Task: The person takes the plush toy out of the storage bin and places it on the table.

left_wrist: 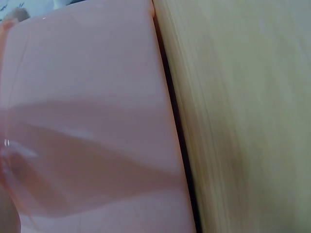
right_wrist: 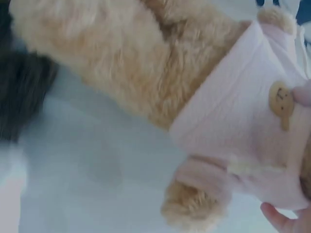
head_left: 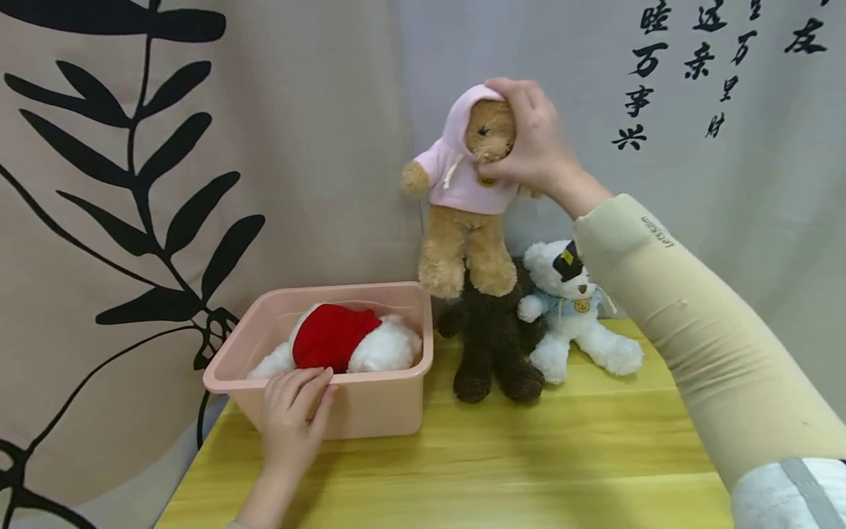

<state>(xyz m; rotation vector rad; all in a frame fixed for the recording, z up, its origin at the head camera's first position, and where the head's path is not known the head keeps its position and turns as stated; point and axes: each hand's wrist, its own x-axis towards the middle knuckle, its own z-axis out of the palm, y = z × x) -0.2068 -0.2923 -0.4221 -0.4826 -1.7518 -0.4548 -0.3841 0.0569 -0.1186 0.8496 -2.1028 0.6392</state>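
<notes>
My right hand (head_left: 538, 139) grips a brown teddy bear (head_left: 468, 242) by its head, fingers over the hood and thumb below the face. The bear wears a pink hoodie (right_wrist: 233, 107) with a small bear-face patch (right_wrist: 281, 101). It is upright, its feet overlapping a dark brown plush (head_left: 492, 342) in the head view. At the front of a pink plastic bin (head_left: 383, 411), my left hand (head_left: 294, 422) holds the rim with its fingers bent over it. Inside the bin lies a white plush toy (head_left: 383, 345) in a red top, on its side.
A white teddy bear (head_left: 575, 330) in a blue top, with a dark patch on its head, sits right of the dark plush. Both are on the yellow wooden table (head_left: 529, 455). Behind hangs a curtain (head_left: 330, 147) with black leaf prints and characters.
</notes>
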